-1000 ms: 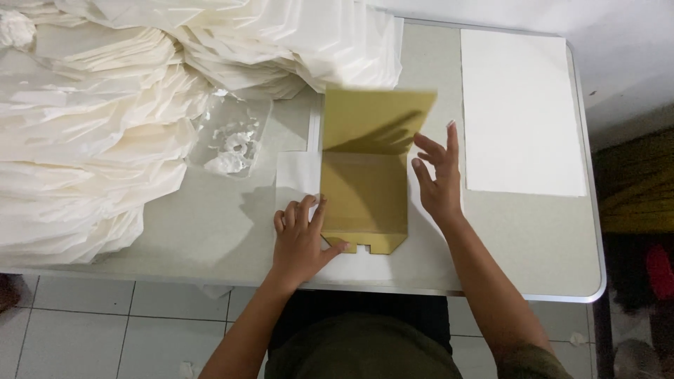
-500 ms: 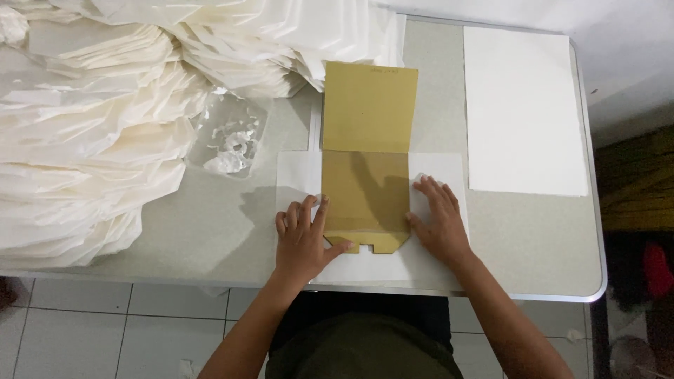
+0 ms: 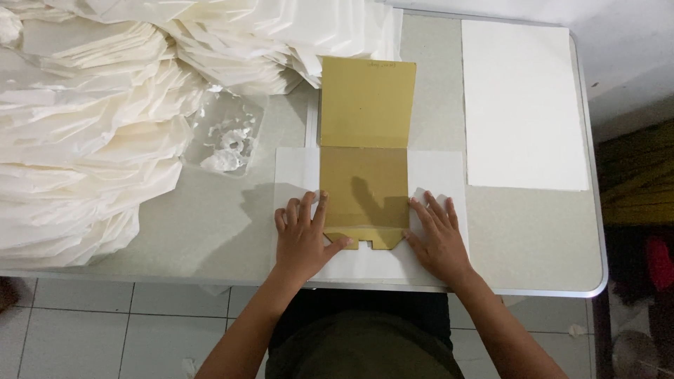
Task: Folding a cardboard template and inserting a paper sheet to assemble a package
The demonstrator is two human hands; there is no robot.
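Note:
A tan cardboard template (image 3: pixel 365 151) lies flat and unfolded on a white paper sheet (image 3: pixel 439 179) near the table's front edge. My left hand (image 3: pixel 302 235) rests palm down on the sheet at the template's left edge, thumb touching its lower corner. My right hand (image 3: pixel 435 235) presses flat on the sheet at the template's right edge. Neither hand grips anything; the fingers of both are spread.
Large heaps of folded white paper pieces (image 3: pixel 91 126) fill the table's left and back. A clear plastic bag (image 3: pixel 228 137) lies beside them. A stack of flat white sheets (image 3: pixel 523 105) sits at the right. The grey table (image 3: pixel 533 238) ends at a metal rim over tiled floor.
The template's upper flap, raised a second ago, now lies flat. My right hand came down from the flap onto the sheet beside the template. My left hand barely moved.

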